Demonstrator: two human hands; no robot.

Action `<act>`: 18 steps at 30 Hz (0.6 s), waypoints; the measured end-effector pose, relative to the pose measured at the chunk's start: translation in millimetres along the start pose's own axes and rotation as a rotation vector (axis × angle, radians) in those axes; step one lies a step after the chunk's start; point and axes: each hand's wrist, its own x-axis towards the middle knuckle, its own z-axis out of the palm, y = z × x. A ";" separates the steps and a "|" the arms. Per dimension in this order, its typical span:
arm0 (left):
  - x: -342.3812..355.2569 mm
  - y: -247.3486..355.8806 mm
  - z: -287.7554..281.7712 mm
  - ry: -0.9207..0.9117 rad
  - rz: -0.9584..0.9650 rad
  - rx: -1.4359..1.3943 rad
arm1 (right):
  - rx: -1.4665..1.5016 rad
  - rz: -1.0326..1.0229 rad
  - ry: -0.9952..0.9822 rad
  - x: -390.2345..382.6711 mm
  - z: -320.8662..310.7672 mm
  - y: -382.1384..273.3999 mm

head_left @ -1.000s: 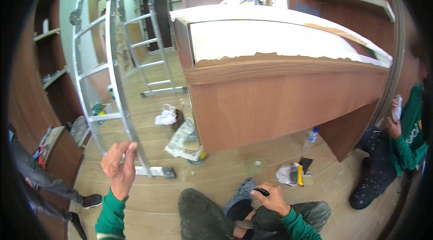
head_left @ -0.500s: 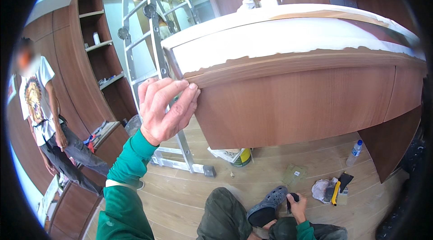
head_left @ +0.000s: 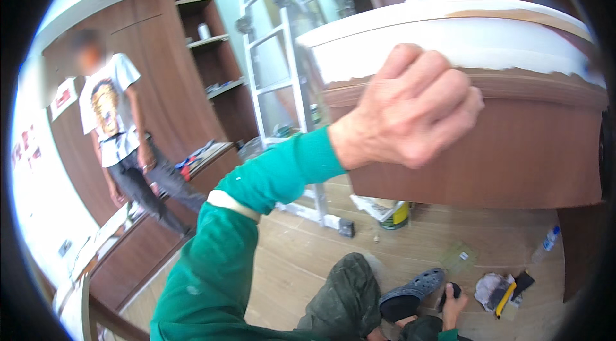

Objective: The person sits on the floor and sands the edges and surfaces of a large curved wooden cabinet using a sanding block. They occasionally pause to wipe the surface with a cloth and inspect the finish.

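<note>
Counter [head_left: 487, 148] as landmark: brown wood front, white top strip with ragged paint edge, filling upper right. Left hand [head_left: 410, 107] raised against its upper edge, fingers curled tight over the rim, knuckles outward, nothing else held; grip looks like a brace for pulling up or steadying from the low seat on the floor. Green sleeve [head_left: 256, 213] stretched up from lower left toward that rim. Right hand [head_left: 454, 299] down below the counter, beside a grey clog [head_left: 414, 289], fingers wrapped round a small dark thing, kind unclear. Ladder [head_left: 282, 52] standing just left of the counter, feet on the floor boards, likely parked there for reaching high shelves. Can [head_left: 396, 213] with yellow band under the counter's front, lid region draped with pale sheet, contents hidden. Bottle [head_left: 545, 245] lying below the counter's right end, clear, fill not readable. Rag [head_left: 491, 289] and yellow-handled tool [head_left: 507, 296] near it. Person in white shirt [head_left: 112, 110] well left of the counter, beside dark shelves
</note>
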 end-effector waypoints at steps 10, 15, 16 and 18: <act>-69.3 -10.1 -64.8 -0.195 -0.137 0.179 | -0.395 0.114 0.070 0.3 -7.7 -19.5; -96.9 -15.7 -89.4 -0.244 -0.106 0.261 | -0.125 0.232 0.011 13.4 -17.0 26.5; -101.6 -16.0 -92.6 -0.260 -0.109 0.268 | -0.157 0.221 0.016 14.8 -16.9 26.2; -106.4 -16.2 -95.7 -0.252 -0.135 0.255 | -0.223 0.203 0.032 7.0 -10.2 8.2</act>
